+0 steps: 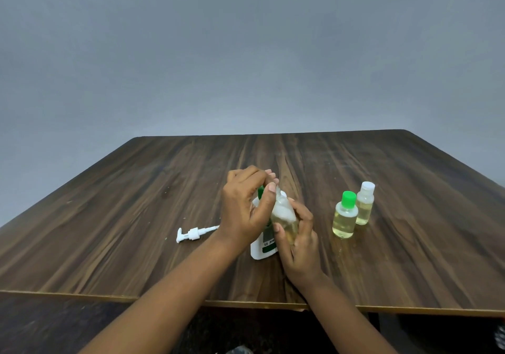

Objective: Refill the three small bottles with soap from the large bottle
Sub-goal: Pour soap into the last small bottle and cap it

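A dark wood-grain table was set before a plain grey wall. A small clear plastic bottle of yellowish soap was gripped round its body by the right hand, presumably to steady it. Its top was pinched by the curled fingers of the left hand, probably to turn a cap that was hidden. Just behind both hands a large white plastic bottle with a green label was stood, its white pump head laid aside to the left. Well apart to the right, a green-capped small bottle and a white-capped small bottle were stood close together, filled.
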A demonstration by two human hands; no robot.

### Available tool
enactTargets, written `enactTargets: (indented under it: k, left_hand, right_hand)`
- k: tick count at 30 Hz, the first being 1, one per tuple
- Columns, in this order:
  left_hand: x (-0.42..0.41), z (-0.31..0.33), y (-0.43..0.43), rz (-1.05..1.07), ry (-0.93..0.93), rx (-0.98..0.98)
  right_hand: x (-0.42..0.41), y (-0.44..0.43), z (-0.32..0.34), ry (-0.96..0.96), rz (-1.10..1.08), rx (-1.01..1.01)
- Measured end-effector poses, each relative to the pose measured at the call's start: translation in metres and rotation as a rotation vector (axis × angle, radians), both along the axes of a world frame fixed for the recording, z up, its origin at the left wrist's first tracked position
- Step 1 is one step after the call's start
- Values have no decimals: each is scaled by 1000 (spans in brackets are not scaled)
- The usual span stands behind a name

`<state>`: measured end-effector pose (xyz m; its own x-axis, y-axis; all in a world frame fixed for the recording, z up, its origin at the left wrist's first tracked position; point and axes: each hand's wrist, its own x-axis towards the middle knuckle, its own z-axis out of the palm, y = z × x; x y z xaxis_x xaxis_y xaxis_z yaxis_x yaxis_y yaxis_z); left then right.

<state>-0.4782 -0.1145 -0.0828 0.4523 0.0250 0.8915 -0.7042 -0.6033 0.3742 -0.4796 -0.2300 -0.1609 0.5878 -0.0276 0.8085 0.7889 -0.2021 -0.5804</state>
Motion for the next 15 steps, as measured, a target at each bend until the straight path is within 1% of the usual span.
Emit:
enactTargets:
  k: [4, 9, 15]
  left_hand:
    - [-2, 2, -3, -5, -25, -21]
    - [-3, 17, -2, -33, -2, -31]
    - [-2, 5, -2, -45, -29, -88]
  right_hand:
    - [1, 1, 1, 6, -7, 15]
    - [5, 0, 1, -11, 12, 34]
    - [5, 1, 1, -8, -4, 13]
